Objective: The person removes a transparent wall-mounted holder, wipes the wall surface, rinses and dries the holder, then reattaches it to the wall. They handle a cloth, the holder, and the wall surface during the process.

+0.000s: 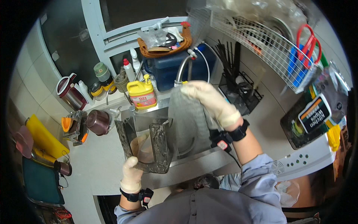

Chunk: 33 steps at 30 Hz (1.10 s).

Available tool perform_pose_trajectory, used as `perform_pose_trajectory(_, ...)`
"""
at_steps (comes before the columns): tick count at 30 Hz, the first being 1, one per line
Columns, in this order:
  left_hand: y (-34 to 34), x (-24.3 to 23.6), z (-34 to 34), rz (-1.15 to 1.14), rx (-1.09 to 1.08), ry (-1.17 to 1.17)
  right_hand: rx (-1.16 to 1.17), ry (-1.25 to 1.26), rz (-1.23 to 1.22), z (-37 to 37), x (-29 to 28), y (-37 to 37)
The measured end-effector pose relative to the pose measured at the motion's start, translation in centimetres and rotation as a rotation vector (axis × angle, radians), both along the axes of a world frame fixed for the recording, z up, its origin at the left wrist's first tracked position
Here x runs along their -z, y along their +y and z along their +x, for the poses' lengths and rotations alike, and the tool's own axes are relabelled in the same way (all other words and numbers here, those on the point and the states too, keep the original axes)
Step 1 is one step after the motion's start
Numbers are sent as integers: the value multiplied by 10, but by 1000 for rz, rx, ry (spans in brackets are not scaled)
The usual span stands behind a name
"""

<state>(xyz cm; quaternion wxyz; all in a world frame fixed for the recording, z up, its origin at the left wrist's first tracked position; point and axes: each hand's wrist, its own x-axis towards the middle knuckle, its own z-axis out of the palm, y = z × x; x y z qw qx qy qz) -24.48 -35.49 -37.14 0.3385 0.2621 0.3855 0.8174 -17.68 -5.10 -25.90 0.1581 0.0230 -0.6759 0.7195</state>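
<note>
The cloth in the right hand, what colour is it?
The cloth is grey, shown in the head view.

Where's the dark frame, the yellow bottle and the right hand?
Dark frame (160, 145), head view: its right upright.
Yellow bottle (141, 92), head view: front of its body.
Right hand (213, 101), head view: back of the glove.

Wide fisheye view under moderately bright indoor light. The window panes are dark; the pale glove on the right hand is among the brightest areas. Small highlights mark the tap. Shadow deepens beneath the worktop. Straight edges bow, and detail softens, towards the black rim.
</note>
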Motion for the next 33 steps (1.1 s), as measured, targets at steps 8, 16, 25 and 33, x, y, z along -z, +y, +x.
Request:
perform_pose_trajectory(8, -5, 1, -3, -48, -77, -154, 522, -123, 418, -106, -57, 84)
perform_pose_trajectory(16, 1, -7, -8, -51, 98, -197, 793, 131, 1199, -139, 24, 109)
perform_pose_trajectory(25, -8, -3, -11, -143, 87, -247, 910, 133, 967, -136, 17, 103)
perform_pose_trajectory(33, -22, 17, -22, -109, 6, -309, 933, -18, 926, -153, -11, 96)
